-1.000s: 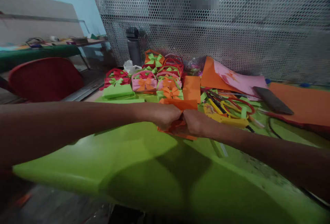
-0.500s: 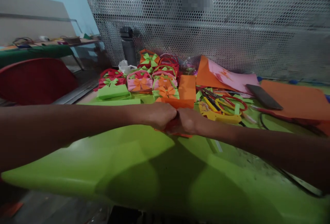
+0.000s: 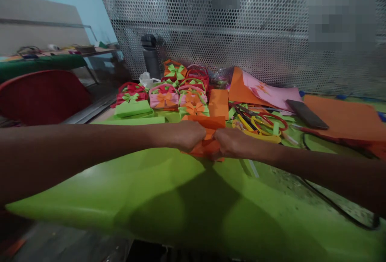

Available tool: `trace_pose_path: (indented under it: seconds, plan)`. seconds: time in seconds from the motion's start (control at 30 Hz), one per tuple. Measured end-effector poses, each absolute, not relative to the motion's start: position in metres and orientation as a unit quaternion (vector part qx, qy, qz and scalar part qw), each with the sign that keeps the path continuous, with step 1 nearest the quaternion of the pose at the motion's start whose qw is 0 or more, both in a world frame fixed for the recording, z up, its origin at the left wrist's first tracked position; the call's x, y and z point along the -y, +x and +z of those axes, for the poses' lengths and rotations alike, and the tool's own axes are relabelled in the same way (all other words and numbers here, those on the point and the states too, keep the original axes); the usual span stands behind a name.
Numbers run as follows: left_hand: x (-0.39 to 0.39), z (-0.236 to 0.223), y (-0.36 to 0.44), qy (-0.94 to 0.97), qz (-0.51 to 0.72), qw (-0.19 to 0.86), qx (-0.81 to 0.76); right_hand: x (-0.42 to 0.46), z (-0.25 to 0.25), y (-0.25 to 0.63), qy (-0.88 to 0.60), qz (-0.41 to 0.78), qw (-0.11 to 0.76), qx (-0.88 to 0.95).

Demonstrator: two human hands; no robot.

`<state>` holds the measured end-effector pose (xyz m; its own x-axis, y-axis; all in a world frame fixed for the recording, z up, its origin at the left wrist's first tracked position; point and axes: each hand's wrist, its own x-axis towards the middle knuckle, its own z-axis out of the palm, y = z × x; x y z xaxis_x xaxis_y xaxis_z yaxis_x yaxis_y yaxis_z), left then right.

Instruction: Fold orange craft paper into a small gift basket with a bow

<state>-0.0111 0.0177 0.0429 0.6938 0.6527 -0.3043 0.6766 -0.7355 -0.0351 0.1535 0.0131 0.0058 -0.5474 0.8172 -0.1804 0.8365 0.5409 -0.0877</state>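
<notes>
Orange folded paper point(image 3: 208, 148) sits left of the red-handled scissors point(image 3: 279, 118); left hand point(image 3: 192, 135) and right hand point(image 3: 231, 142), curled tight, pinch it. Bow-trimmed paper handbags point(image 3: 164, 97) stand farther back, left of the scissors.

**Bags point(image 3: 164, 98) behind, scissors point(image 3: 265, 113) to the right**

On the bench point(image 3: 141, 189), a paper piece point(image 3: 208, 148) lies between the left hand point(image 3: 193, 134) and right hand point(image 3: 229, 142). The bags stand behind it, a bottle point(image 3: 151, 61) behind them. Right of the scissors lies a phone point(image 3: 306, 114). A perforated screen point(image 3: 181, 8) backs everything; a chair point(image 3: 45, 95) stands left.
</notes>
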Motion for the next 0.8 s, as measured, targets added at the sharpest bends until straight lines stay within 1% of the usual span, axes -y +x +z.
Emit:
trace_pose_path:
  seconds: [0.27, 0.6, 0.7, 0.8]
  plan:
    - [-0.023, 0.047, 0.0, 0.909, -0.223, 0.013, -0.351, -0.018, -0.002, 0.164, 0.457, -0.074, 0.07, -0.884]
    - [-0.03, 0.053, 0.02, 0.884, -0.295, 0.028, -0.361, -0.015, 0.004, 0.159, 0.459, -0.078, 0.07, -0.882]
    - [-0.027, 0.055, 0.021, 0.887, -0.279, 0.035, -0.367, -0.014, 0.005, 0.159, 0.462, -0.079, 0.066, -0.881]
    - [-0.026, 0.053, 0.02, 0.901, -0.22, 0.068, -0.367, -0.012, 0.008, 0.158, 0.478, -0.082, 0.061, -0.872]
